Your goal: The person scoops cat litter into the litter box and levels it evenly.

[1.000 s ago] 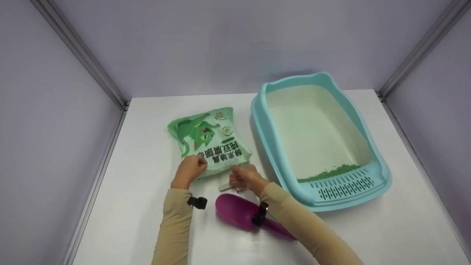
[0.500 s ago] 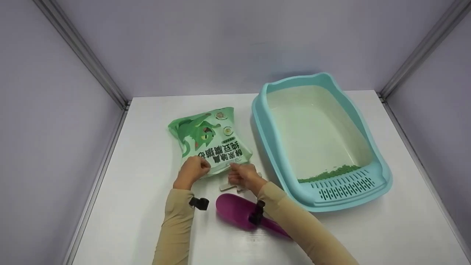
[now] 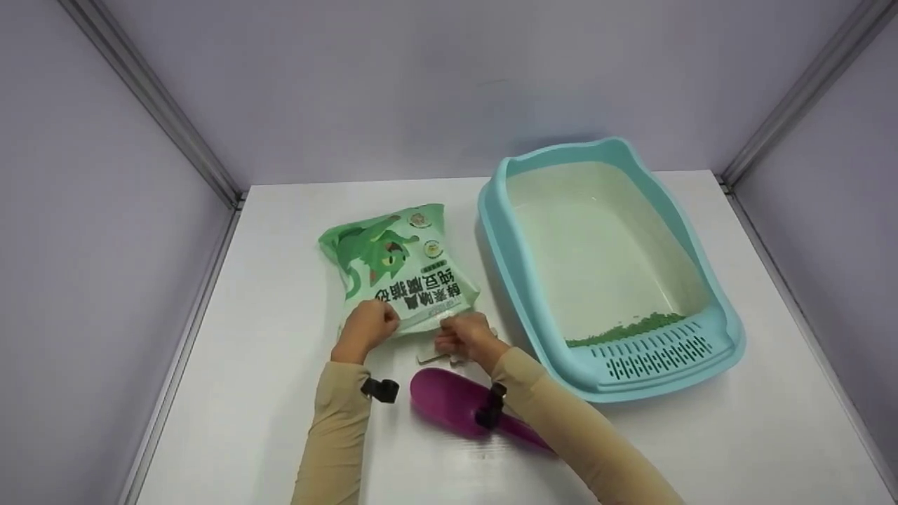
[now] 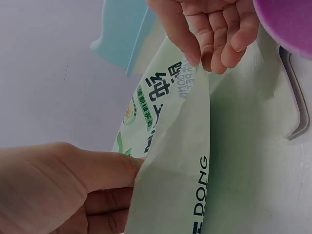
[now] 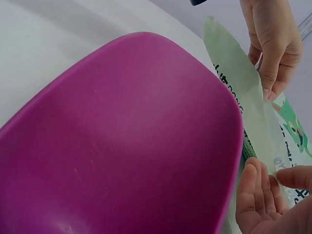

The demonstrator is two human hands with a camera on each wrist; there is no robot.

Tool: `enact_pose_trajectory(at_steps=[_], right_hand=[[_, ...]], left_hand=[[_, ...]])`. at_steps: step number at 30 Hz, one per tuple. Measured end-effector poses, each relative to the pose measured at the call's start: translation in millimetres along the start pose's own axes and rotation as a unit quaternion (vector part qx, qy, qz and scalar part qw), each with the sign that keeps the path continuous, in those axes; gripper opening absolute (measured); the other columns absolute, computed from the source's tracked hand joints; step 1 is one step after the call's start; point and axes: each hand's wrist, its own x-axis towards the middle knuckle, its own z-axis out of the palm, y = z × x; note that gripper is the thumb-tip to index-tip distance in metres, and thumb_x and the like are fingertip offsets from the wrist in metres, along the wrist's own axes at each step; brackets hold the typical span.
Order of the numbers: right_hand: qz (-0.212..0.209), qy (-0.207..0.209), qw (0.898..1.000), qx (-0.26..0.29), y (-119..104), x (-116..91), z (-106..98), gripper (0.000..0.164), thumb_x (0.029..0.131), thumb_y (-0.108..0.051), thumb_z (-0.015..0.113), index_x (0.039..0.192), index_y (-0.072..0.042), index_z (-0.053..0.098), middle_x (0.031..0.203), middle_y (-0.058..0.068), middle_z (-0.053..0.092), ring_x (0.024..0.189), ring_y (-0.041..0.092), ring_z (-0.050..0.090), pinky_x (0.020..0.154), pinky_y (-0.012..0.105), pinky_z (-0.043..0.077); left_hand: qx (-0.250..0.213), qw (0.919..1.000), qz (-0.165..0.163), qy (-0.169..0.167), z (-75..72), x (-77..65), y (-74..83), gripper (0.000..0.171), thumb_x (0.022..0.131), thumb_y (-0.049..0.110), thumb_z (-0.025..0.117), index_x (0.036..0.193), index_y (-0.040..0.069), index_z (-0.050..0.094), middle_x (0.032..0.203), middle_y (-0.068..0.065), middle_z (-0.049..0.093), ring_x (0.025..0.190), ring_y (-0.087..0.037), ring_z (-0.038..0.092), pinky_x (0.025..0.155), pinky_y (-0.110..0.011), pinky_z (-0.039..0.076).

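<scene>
A green and white cat litter bag [image 3: 400, 259] lies on the table, its printed side up. In the head view, my left hand [image 3: 368, 327] pinches the near edge of the bag at its left part. My right hand [image 3: 468, 335] pinches the same edge farther right, between thumb and fingertips. The left wrist view shows the bag's pale end strip [image 4: 170, 165] raised between my left hand [image 4: 63, 185] and the right one [image 4: 214, 34]. From the right wrist, the purple scoop [image 5: 126, 141] fills much of the view.
A light blue litter box [image 3: 505, 231] stands on the right, with green pellets [image 3: 631, 330] along its near end. Near my right hand lies a pale bent strip [image 3: 431, 356], partly hidden. The scoop's handle [image 3: 523, 433] passes beside my right forearm. Walls enclose the table's back and sides.
My left hand has shifted slightly right and nearer along the bag's edge. The right hand stays at nearly the same spot. The bag, scoop and litter box keep their places.
</scene>
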Motion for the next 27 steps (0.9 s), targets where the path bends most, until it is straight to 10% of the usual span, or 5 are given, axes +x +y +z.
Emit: enact_pose_trajectory(at_steps=[11, 27], right_hand=[[-0.001, -0.010, 1.000, -0.029, 4, 1, -5, 0.017, 0.089, -0.002, 0.058, 0.089, 0.012, 0.067, 0.054, 0.007, 0.065, 0.049, 0.014, 0.065, 0.048, 0.023, 0.055], [-0.017, 0.011, 0.995, -0.094, 3, -2, -8, 0.016, 0.086, -0.002, 0.059, 0.077, 0.008, 0.067, 0.050, 0.006, 0.063, 0.041, 0.012, 0.061, 0.044, 0.024, 0.054]], left_hand=[[0.026, 0.9986, 0.043, 0.015, 0.6, -3.4, 1.4, 0.017, 0.084, 0.003, 0.059, 0.075, 0.004, 0.074, 0.073, -0.010, 0.069, 0.060, -0.013, 0.042, 0.059, -0.026, 0.035], [0.043, 0.9909, 0.098, 0.082, -4.9, -13.2, 2.9, 0.012, 0.075, 0.007, 0.066, 0.068, 0.012, 0.075, 0.068, -0.003, 0.071, 0.063, -0.019, 0.064, 0.062, -0.035, 0.053]])
